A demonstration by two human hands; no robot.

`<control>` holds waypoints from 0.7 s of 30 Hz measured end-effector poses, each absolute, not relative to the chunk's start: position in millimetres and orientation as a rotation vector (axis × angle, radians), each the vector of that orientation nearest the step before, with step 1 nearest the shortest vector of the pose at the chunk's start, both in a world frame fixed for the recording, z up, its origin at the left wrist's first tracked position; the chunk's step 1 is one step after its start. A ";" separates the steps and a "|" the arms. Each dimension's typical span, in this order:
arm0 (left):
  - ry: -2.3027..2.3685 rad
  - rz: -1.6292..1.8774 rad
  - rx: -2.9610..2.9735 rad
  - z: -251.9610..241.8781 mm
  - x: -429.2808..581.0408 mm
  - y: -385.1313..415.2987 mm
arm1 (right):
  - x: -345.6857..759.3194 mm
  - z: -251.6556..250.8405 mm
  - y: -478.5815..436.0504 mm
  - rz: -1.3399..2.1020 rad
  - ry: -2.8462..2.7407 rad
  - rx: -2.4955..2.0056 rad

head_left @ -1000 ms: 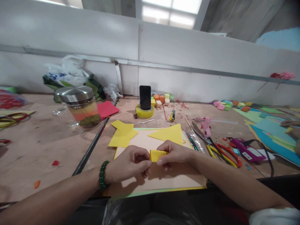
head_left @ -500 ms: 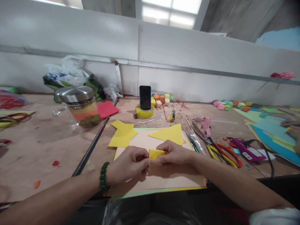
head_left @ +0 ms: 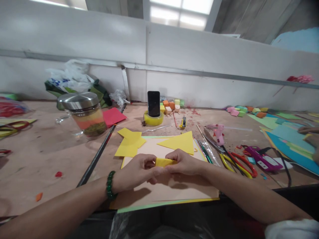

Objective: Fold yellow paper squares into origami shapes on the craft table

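Observation:
Both my hands meet over a stack of pale paper sheets at the table's front edge. A small folded piece of yellow paper is pinched between them. My left hand, with a green bead bracelet on its wrist, grips the piece's left end with curled fingers. My right hand holds the right end, thumb on top. A yellow paper triangle and a second yellow cut-out lie flat just beyond my hands.
A glass jar with a metal lid stands at the left. A phone is propped on a yellow tape roll. Scissors, a pink glue gun and a purple tool lie at the right. Another person's hand rests on blue sheets.
The yellow piece has been tilted flatter and raised slightly, showing a thinner edge. My fingers have shifted underneath it; both hands stay over the sheets.

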State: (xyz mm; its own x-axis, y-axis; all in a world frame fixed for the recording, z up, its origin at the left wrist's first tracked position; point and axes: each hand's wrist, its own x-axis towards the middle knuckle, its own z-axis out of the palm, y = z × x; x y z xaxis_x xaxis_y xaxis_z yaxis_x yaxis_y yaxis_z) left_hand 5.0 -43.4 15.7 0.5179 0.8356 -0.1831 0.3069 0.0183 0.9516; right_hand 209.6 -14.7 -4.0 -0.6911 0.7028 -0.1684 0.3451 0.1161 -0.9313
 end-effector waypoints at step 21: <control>0.816 0.190 1.349 7.0 6.6 -7.3 | 214.8 8.2 -10.5 1.604 -1.955 -1.061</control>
State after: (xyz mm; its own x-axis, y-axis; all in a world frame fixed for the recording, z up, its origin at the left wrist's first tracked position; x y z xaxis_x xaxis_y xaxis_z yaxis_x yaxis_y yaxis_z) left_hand 6.6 -7.3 7.0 0.7171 0.5636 -0.4101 0.3242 0.2511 0.9121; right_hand 214.8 -10.5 8.2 -0.6336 0.7573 -0.1579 0.3025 0.0547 -0.9516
